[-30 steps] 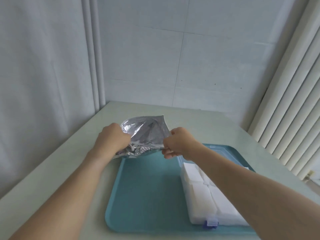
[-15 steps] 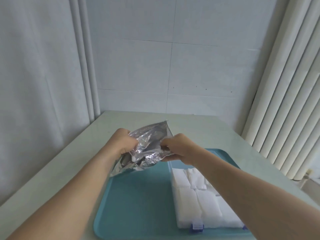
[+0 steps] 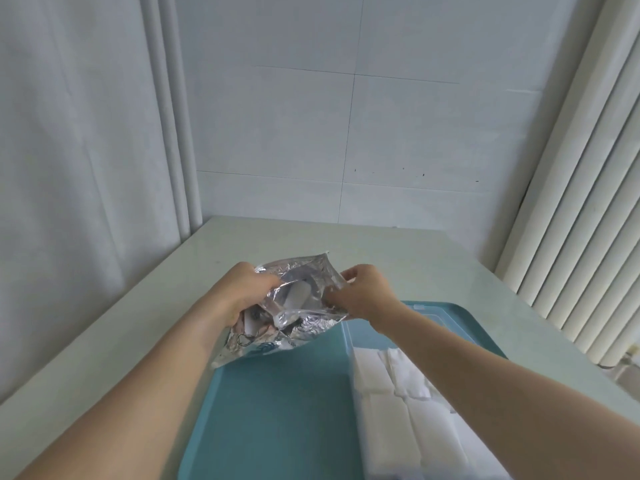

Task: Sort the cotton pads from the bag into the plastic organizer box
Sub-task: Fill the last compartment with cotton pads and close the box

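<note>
Pale green table filling the lower scene, set into a corner of white walls, with vertical blinds along the right. Teal tray lying on the table's near half. Clear plastic organizer box sitting on the tray's right side, its compartments packed with white cotton pads, partly hidden under the right forearm. Crinkled silver foil bag held up over the tray's far left corner, mouth pulled open, something pale visible inside. Left hand gripping the bag's left edge, fingers curled into the foil. Right hand pinching the bag's right edge between thumb and fingertips. Both hands just apart, with the open mouth of the bag stretched between them.
</note>
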The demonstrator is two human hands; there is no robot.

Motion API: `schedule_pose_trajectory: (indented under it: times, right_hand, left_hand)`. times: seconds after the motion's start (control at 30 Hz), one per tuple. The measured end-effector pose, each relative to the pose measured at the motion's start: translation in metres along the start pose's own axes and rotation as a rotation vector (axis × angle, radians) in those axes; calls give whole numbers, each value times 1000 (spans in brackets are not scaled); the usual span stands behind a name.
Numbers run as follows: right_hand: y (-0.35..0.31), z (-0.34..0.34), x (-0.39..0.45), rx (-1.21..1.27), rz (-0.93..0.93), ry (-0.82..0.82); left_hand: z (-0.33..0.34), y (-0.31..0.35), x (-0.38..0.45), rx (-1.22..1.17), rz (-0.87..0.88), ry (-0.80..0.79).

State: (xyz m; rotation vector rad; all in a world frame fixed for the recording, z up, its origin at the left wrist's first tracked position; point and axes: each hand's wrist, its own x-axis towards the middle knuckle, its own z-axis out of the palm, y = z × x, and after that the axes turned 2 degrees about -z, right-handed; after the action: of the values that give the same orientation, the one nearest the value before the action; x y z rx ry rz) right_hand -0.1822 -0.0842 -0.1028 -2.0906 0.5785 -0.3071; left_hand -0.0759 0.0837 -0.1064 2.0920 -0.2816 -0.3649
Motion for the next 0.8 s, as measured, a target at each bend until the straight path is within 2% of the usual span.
schedule_pose_trajectory:
  times: [0.03,0.1,0.13,0.17,0.2,0.27,0.33,0.47,0.57,0.67,0.73,0.8]
  right_hand:
    - [2,2,0,-153,-127,108]
    - [0,3,0,-331,-575,316]
    - [-2,5,0,-371,-774,328]
    - [-7,7,-1,-403,-869,255]
    - [-12,11,-1,-436,-862,163]
    - [-20,17,4,-561,-630,40]
    - [-21,24,12,-619,-404,-9]
    - [-18,42,18,-446,-227,-63]
    - [-12,54,19,-356,-246,-6]
    - [-11,50,16,-384,-371,77]
    - [-15,44,9,-453,-494,-10]
    - [-22,40,1,-472,-559,-163]
  left_hand:
    - [1,0,1,17,4,3]
    - [2,-1,5,29,14,13]
    - [2,0,6,20,24,16]
    - [2,0,6,10,35,12]
    - [3,1,8,8,44,9]
    - [4,2,8,14,45,0]
    - [5,4,6,20,44,-37]
    - [8,0,4,-62,25,-119]
    - [2,-5,4,-69,57,-120]
    - [-10,-8,4,199,116,-21]
    - [-15,-7,2,309,118,46]
    - [-12,-5,-2,313,125,60]
